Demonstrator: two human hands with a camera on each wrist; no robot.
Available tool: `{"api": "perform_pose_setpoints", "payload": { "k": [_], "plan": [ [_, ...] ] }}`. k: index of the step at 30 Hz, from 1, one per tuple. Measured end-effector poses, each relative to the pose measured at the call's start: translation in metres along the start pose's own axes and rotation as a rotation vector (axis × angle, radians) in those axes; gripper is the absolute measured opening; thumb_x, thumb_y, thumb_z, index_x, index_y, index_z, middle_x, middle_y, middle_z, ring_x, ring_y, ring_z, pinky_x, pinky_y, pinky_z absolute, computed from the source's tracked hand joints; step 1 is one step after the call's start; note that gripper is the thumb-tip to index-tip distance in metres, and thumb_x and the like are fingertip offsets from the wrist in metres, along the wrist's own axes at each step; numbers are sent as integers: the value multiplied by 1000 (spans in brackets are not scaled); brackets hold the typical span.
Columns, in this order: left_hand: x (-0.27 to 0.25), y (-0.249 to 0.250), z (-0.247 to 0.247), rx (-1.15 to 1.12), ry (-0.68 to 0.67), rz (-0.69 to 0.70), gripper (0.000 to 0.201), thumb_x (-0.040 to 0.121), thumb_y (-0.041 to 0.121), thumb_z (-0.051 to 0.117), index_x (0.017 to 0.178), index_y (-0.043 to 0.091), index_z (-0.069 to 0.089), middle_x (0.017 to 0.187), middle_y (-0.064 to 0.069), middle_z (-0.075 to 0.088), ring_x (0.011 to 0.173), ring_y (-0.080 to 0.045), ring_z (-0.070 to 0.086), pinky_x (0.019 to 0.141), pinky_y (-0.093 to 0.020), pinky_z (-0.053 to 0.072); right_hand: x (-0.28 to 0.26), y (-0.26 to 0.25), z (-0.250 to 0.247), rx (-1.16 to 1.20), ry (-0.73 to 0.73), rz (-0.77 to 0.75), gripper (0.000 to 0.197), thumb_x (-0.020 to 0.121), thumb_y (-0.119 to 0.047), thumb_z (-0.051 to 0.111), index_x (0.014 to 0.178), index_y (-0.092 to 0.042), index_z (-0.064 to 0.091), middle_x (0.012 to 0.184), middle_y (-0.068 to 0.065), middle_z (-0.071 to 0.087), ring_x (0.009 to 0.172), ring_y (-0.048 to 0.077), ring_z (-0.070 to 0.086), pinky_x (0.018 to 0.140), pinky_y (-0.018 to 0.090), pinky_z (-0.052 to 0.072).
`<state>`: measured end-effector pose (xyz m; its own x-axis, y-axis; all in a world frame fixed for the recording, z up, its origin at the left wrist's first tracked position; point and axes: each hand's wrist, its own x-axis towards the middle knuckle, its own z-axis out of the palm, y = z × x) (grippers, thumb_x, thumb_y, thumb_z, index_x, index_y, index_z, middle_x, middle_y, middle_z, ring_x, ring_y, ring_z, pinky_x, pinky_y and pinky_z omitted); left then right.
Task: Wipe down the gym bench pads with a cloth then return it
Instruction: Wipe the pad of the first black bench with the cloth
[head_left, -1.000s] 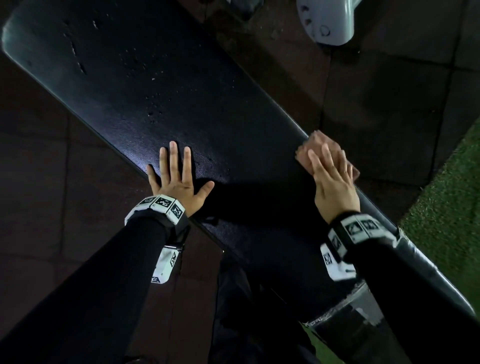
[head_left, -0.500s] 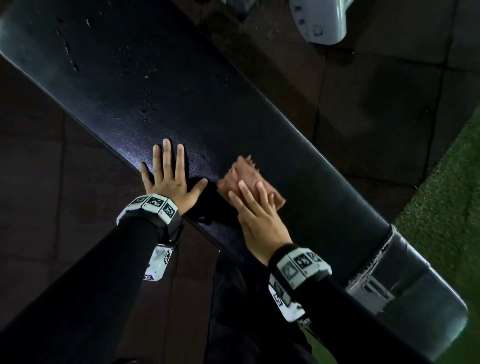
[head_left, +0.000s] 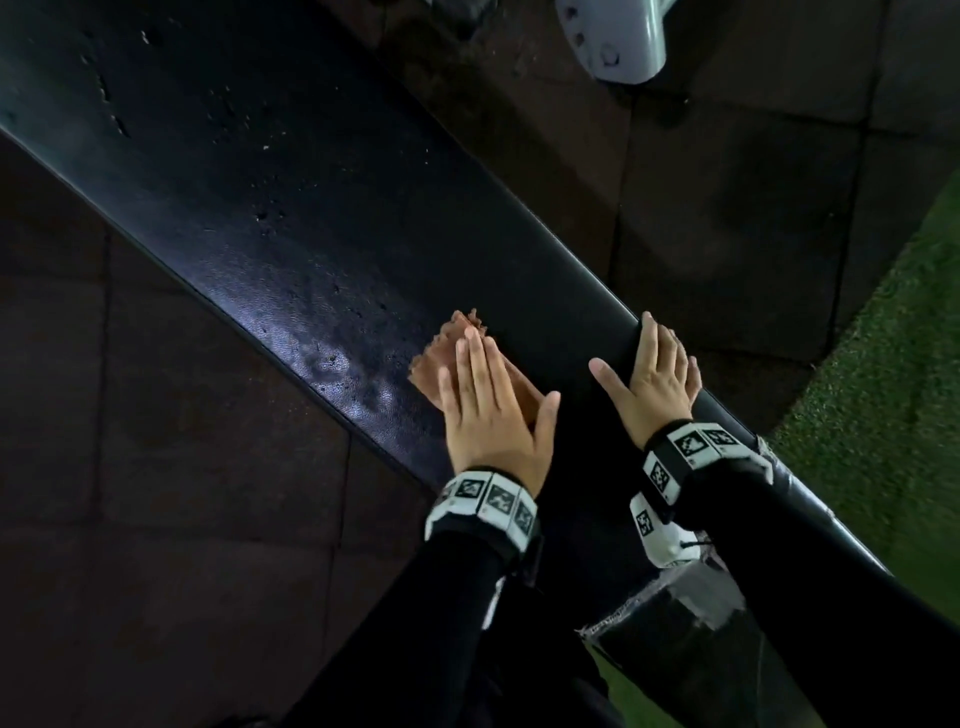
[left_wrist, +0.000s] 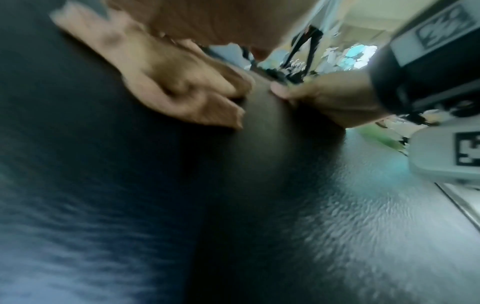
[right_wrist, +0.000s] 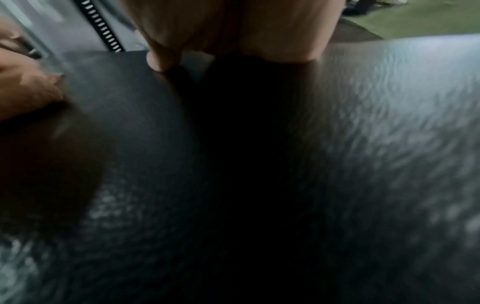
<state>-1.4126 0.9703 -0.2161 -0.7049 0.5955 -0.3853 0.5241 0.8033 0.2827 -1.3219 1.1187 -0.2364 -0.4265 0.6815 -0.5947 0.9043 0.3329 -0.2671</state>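
Note:
A long black padded gym bench (head_left: 291, 218) runs diagonally from upper left to lower right. A small brown cloth (head_left: 428, 364) lies on its near half, close to the near edge. My left hand (head_left: 483, 395) lies flat on the cloth with straight fingers, pressing it to the pad; the left wrist view shows the cloth (left_wrist: 168, 82) bunched under the palm. My right hand (head_left: 657, 374) rests empty on the pad's far edge, thumb spread, fingers reaching over the rim. The right wrist view shows its fingertips (right_wrist: 161, 61) on the pad.
Dark rubber floor tiles (head_left: 156, 415) surround the bench. A grey machine foot (head_left: 613, 41) stands beyond it at the top. Green turf (head_left: 893, 374) lies to the right. The bench's near end (head_left: 691, 597) shows worn, taped covering. Small specks dot the far pad.
The cloth went from under my right hand to under my left. The right hand slid it across the pad, then moved to the far edge; the left hand came off the near edge onto the cloth.

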Motion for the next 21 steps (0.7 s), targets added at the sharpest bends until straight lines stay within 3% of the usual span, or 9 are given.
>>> {"api": "perform_pose_setpoints", "payload": {
  "k": [3,6,9,12,16,21],
  "plan": [
    [12,8,9,19,-3,-64,78,95,55,27,149,2,8,158,-13,4,146,-26,1,119,-45,5,4,2,-1,30,-39,10,82,85,-65,38,147,-30,-4,154,-2,6,143,17,0,116,40,-5],
    [39,-5,2,116,33,-53,73,96,54,22,151,8,7,159,-9,2,146,-28,-1,119,-46,0,6,4,-1,44,-45,7,82,85,-67,38,146,-32,-4,153,-2,7,142,17,2,115,40,-5],
    [69,-37,-12,132,79,-76,71,96,54,22,151,13,5,160,-6,-1,145,-35,-4,116,-47,-7,7,7,1,45,-26,-8,82,84,-68,38,146,-33,-3,152,-2,8,142,17,3,115,40,-5],
    [77,-81,-26,96,144,-218,70,96,53,24,152,15,4,160,-7,-2,144,-40,-5,115,-51,-5,9,9,3,54,-35,-16,81,83,-69,37,144,-36,-4,152,-4,6,141,15,1,114,39,-7],
    [45,-115,-22,32,208,-308,68,98,47,28,151,10,9,159,-12,2,143,-43,-2,115,-53,0,11,11,5,51,-51,-18,81,80,-72,33,143,-39,-7,152,-6,4,141,15,-1,114,39,-8],
    [-19,-76,11,-8,160,-244,67,96,42,30,147,-1,23,155,-21,16,140,-49,11,112,-58,7,12,12,6,52,-46,-16,80,81,-71,33,142,-39,-7,152,-6,3,141,16,-1,114,40,-8]
  ]
}}
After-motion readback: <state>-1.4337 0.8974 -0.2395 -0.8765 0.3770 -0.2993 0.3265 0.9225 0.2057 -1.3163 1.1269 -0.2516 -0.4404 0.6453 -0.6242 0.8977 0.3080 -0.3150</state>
